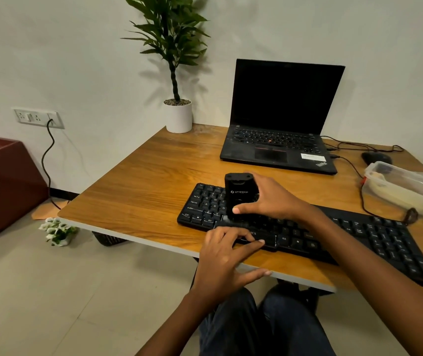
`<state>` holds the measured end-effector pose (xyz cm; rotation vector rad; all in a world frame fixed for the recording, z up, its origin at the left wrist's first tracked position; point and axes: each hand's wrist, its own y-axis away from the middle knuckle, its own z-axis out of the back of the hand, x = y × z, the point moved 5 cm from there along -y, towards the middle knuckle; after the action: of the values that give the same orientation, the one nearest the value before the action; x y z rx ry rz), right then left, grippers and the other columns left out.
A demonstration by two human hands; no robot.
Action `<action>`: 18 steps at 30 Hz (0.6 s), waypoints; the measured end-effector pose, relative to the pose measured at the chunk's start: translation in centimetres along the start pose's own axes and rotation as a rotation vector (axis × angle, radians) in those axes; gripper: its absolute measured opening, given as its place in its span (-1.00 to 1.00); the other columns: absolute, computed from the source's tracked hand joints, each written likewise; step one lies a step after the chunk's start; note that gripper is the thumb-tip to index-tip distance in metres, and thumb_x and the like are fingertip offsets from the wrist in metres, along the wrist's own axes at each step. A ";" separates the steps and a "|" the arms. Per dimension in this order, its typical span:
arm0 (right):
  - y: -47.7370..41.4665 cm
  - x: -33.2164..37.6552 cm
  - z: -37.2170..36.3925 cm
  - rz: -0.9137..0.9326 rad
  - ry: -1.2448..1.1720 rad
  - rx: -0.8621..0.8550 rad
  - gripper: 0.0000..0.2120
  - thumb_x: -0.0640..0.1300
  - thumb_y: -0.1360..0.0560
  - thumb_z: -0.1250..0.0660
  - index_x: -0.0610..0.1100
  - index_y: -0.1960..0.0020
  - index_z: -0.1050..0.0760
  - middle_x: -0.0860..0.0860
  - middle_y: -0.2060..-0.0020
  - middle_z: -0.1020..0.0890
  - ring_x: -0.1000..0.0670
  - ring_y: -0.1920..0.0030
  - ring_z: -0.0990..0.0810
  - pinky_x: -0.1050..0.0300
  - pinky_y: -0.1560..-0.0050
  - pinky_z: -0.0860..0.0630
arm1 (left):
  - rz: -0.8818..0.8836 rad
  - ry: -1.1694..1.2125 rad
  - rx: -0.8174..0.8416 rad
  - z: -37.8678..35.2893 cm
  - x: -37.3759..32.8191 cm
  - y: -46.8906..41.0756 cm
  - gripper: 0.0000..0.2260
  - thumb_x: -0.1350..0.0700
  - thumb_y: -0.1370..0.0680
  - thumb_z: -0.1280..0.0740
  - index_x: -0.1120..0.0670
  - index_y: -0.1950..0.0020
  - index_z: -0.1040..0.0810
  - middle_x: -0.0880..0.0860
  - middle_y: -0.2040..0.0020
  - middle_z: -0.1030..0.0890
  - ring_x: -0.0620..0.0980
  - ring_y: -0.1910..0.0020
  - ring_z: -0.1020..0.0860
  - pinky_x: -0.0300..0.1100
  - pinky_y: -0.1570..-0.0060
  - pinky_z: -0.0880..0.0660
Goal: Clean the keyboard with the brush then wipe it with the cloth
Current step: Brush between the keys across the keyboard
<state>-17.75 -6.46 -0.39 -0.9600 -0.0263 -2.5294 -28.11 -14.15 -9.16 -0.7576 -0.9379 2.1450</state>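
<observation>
Wooden desk (141, 181), keyboard (375, 235) lying askew near its front edge. I note the left hand (224, 258) flat, fingers extended, pressing the keyboard's near rim; should it lift, I judge the keyboard may slide off under brushing. Beyond, the right hand (272, 199) grips the brush (238, 194) upright on the left keys. No cloth seen.
</observation>
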 end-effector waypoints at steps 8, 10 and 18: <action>-0.6 1.4 -0.3 0.045 -0.026 -0.073 -0.41 -0.08 -0.33 -0.51 -0.11 -0.28 -0.36 0.03 -0.11 -0.54 0.11 -0.07 -0.48 0.29 -0.06 -0.44 | -0.003 -0.007 0.005 0.0 0.0 0.0 -0.58 -0.31 -0.43 -0.32 -0.08 -0.14 -0.59 -0.09 -0.07 -0.54 -0.08 -0.03 -0.45 -0.21 -0.01 -0.28; 0.2 0.7 -0.6 0.018 -0.036 -0.037 -0.42 -0.10 -0.35 -0.50 -0.12 -0.29 -0.34 0.01 -0.12 -0.53 0.10 -0.07 -0.48 0.31 -0.04 -0.43 | -0.007 -0.008 0.006 0.0 0.0 0.0 -0.58 -0.31 -0.43 -0.32 -0.08 -0.13 -0.60 -0.08 -0.06 -0.54 -0.08 -0.03 -0.45 -0.21 -0.01 -0.28; -1.2 2.4 1.1 0.060 0.121 -0.028 -0.43 -0.01 -0.32 -0.52 -0.09 -0.25 -0.39 0.11 -0.01 -0.51 0.10 -0.04 -0.48 0.37 0.05 -0.38 | -0.001 -0.005 0.002 0.1 -0.1 0.0 -0.58 -0.32 -0.42 -0.33 -0.08 -0.13 -0.59 -0.10 -0.07 -0.51 -0.09 -0.03 -0.45 -0.22 0.00 -0.29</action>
<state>-19.13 -6.15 2.17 -0.8039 0.0729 -2.5335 -28.12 -14.20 -9.09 -0.7509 -0.9385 2.1472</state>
